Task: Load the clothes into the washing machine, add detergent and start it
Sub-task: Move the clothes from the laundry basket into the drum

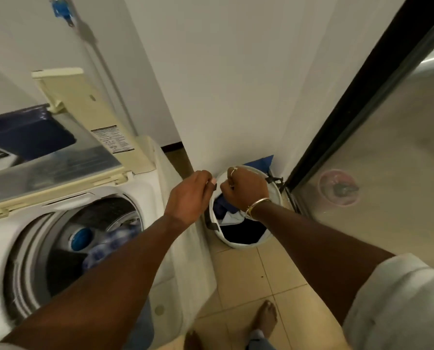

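Note:
A white round laundry basket [274, 195] stands on the floor against the wall and holds blue, white and dark clothes [238, 232]. My right hand [246, 188] is over the basket, fingers curled round a blue garment [219, 202] at its top. My left hand [190, 195] is at the basket's left rim, with thumb and fingers pinched by a dark strap there. To the left stands the top-loading washing machine [145, 198] with its lid [59, 157] raised. A blue-and-white patterned garment [110, 246] lies in the drum.
A white wall corner rises right behind the basket. On the right is a dark-framed glass door [349, 109]. The floor is beige tile [261, 281], with my bare feet at the bottom edge. A hose and a blue tap [62, 10] hang on the wall behind the machine.

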